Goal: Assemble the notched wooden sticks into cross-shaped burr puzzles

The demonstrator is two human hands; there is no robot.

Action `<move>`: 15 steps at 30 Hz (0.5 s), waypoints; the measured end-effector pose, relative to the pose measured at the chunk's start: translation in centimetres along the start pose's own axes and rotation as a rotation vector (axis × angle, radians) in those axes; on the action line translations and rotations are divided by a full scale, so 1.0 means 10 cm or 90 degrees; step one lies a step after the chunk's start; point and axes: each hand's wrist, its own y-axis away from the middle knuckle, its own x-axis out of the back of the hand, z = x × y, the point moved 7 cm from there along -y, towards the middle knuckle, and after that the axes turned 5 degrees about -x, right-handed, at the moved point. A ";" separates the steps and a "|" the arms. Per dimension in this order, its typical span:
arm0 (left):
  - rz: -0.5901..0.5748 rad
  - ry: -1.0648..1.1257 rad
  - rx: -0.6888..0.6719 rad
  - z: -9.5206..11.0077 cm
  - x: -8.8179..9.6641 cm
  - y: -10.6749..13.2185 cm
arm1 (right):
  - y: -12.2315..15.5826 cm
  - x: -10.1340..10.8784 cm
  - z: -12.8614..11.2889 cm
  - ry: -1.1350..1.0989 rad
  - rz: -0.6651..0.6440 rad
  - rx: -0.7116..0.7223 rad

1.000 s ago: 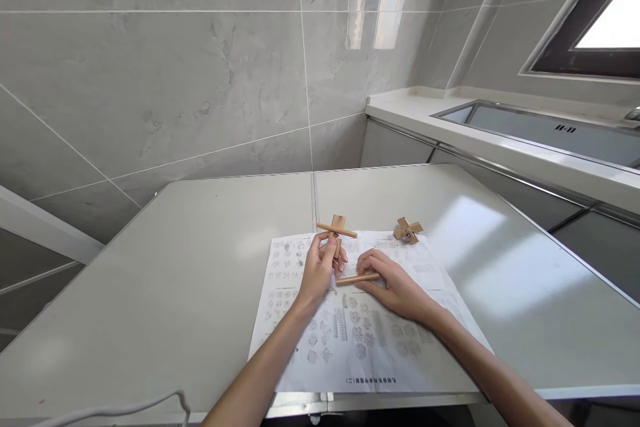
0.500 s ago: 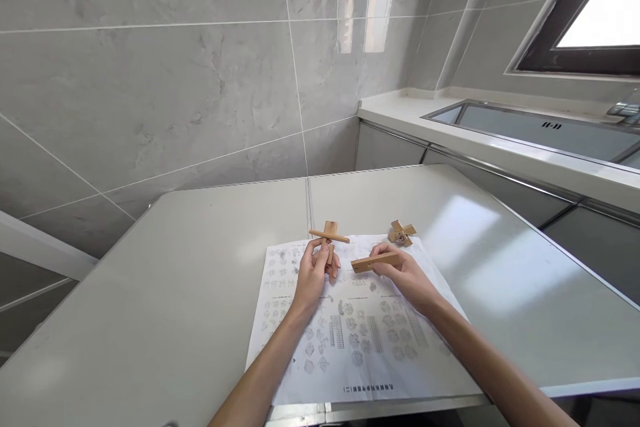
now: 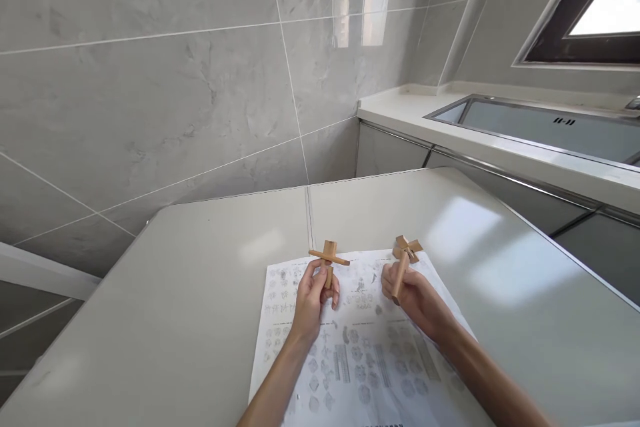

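My left hand (image 3: 316, 293) is closed on crossed wooden puzzle pieces (image 3: 330, 251), one flat stick lying across an upright block. The lower end of that assembly shows between thumb and fingers. Closed around a single wooden stick (image 3: 401, 278) is my right hand (image 3: 413, 290), which tilts it so one end points down toward me. Just beyond the right hand, a star-shaped wooden puzzle (image 3: 409, 247) sits at the far right corner of the printed instruction sheet (image 3: 300, 373). Both hands are over this sheet, which shows rows of small puzzle drawings.
The sheet lies on a pale table (image 3: 175, 320) with a seam down its middle. A grey tiled wall (image 3: 200, 80) rises behind it. To the right stand a counter (image 3: 390, 107) and an inset sink (image 3: 525, 123), below a window (image 3: 600, 7).
My right hand has turned its wooden stick from nearly level to steeply tilted. The left hand keeps its crossed pieces. The view has tilted up slightly, so the table sits lower.
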 end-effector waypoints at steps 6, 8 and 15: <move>-0.017 0.027 0.044 -0.04 0.06 -0.03 | 0.03 -0.11 0.19 -0.231 -0.014 -0.192; -0.023 0.033 0.055 -0.05 0.07 -0.04 | 0.05 -0.13 0.21 -0.235 -0.024 -0.198; -0.053 0.058 0.077 -0.03 0.03 -0.05 | 0.05 -0.20 0.23 -0.045 -0.035 -0.157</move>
